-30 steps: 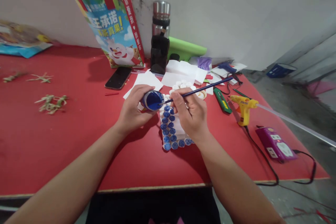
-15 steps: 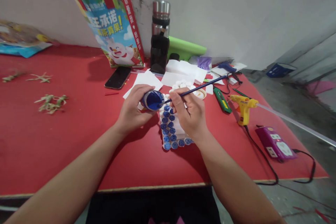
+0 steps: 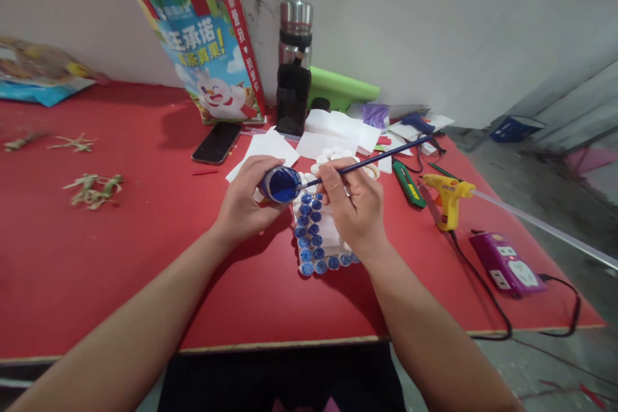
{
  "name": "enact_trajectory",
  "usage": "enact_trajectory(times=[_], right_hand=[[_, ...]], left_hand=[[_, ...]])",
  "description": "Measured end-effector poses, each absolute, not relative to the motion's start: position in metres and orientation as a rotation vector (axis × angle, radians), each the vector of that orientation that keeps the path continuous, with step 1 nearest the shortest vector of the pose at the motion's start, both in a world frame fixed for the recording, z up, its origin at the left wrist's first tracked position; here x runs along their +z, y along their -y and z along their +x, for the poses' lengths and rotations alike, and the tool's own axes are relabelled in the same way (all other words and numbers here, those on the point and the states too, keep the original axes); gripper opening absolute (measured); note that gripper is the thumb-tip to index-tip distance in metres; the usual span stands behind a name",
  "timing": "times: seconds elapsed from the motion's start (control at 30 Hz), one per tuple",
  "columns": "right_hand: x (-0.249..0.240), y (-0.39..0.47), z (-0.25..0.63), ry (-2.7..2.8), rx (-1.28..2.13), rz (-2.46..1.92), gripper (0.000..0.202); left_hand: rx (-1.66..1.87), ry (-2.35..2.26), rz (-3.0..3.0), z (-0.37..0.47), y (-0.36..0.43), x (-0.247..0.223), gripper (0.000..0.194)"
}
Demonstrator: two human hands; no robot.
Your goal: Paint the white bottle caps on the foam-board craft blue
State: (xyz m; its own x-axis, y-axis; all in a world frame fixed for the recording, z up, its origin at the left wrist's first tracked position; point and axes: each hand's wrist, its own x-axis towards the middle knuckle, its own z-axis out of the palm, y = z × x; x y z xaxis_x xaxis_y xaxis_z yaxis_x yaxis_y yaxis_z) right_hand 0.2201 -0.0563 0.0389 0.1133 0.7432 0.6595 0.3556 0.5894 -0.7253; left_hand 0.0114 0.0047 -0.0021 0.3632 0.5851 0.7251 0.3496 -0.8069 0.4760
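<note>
My left hand (image 3: 246,201) is wrapped round a small jar of blue paint (image 3: 282,185), its open mouth tilted toward me. A dark blue paintbrush (image 3: 381,156) is pinched in my right hand (image 3: 355,206), its tip at the jar's right rim. Below the hands lies a white board edged with small round pieces (image 3: 313,230); those down its left side and along its front are blue. White round pieces (image 3: 333,154) show beyond my right hand, which hides part of the board.
Behind stand a steel bottle (image 3: 294,67) and a printed bag (image 3: 212,45), near a phone (image 3: 217,143) and white paper (image 3: 333,132). To the right are a green cutter (image 3: 408,184), yellow glue gun (image 3: 449,196) and purple power socket (image 3: 506,264). Straw-like figures (image 3: 95,190) lie left.
My right hand and the brush have shifted slightly right, and the brush tip has moved from inside the jar's mouth to its rim. My left hand and the jar have hardly moved.
</note>
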Motion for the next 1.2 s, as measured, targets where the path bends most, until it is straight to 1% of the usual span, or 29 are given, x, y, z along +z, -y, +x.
enact_trajectory(times=[0.7,1.0,1.2], right_hand=[[0.037,0.056,0.219,1.538,0.410,-1.061,0.030],[0.041,0.057,0.223,1.469,0.348,-0.986,0.025],[0.044,0.056,0.236,1.341,0.222,-1.104,0.033]], left_hand=[[1.388,-0.879,2.388,0.011,-0.004,-0.001,0.048],[1.364,-0.917,2.359,0.012,-0.004,-0.001,0.048],[1.419,-1.007,2.342,0.010,-0.008,-0.006,0.049]])
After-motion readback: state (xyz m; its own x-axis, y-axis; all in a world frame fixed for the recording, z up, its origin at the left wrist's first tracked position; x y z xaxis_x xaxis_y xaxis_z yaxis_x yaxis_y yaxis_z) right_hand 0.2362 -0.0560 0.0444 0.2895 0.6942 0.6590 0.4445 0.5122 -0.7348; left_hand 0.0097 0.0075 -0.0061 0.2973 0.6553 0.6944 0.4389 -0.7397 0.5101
